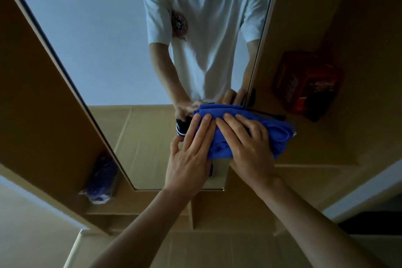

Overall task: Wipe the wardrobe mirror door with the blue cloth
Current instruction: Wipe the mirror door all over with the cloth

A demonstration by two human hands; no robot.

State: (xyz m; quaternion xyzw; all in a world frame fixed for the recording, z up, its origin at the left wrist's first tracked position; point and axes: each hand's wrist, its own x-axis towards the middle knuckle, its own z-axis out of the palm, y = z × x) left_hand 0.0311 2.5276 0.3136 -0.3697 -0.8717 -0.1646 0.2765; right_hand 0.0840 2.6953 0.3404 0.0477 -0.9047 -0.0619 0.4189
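Far left, a plastic bag (100,180) with something dark blue inside sits on a wardrobe shelf (121,210); what it holds is too blurred to name. Now the wardrobe mirror door (91,35), tall and narrow, reflecting a person in a white T-shirt. Left hand (188,159) lies flat, fingers extended and together, pressing the near edge of the blue cloth (237,124). The cloth is bunched against the lower right part of the glass, spilling past the mirror's right edge. Right hand (248,148) is spread over the top of it, palm down, not clenched. Progress? Hard to call, as no streaks show; it looks like the low corner is being worked. Far right, a red box (304,85) on a shelf, contents unseen.
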